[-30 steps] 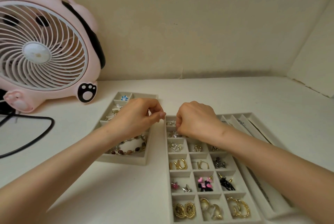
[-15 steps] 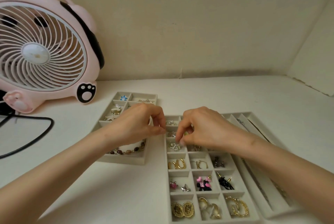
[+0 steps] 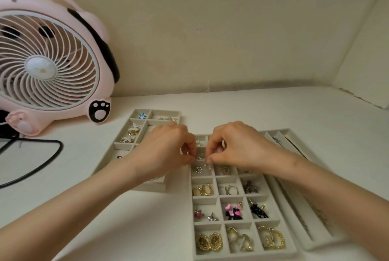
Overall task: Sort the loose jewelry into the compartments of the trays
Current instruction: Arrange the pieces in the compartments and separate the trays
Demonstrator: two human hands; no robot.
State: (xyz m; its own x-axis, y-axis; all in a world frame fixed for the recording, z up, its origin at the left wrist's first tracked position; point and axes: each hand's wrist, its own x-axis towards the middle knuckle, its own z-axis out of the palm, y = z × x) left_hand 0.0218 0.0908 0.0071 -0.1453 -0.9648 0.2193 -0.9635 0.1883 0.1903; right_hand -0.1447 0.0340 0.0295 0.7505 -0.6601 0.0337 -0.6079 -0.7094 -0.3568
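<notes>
Two grey felt trays lie on the white table. The left tray [image 3: 164,111] holds a blue flower piece [image 3: 142,116] and a silver starfish [image 3: 128,138]. The right tray [image 3: 242,257] is a grid with gold hoops [image 3: 203,190], pink hearts [image 3: 233,211] and gold round earrings [image 3: 208,241]. My left hand [image 3: 166,151] and my right hand [image 3: 237,147] meet over the grid's far left column. Both pinch at a small silver earring [image 3: 200,156] between their fingertips. Two sparkly studs [image 3: 202,168] lie in the cell just below.
A pink fan [image 3: 46,67] stands at the back left, its black cable [image 3: 42,161] looping over the table. Long slots on the right tray's right side hold chains [image 3: 303,222]. Walls close off the back and right.
Both hands have come nearer me and lower over the grid's left column, and their fingertips now pinch close together. More of the left tray's far cells shows.
</notes>
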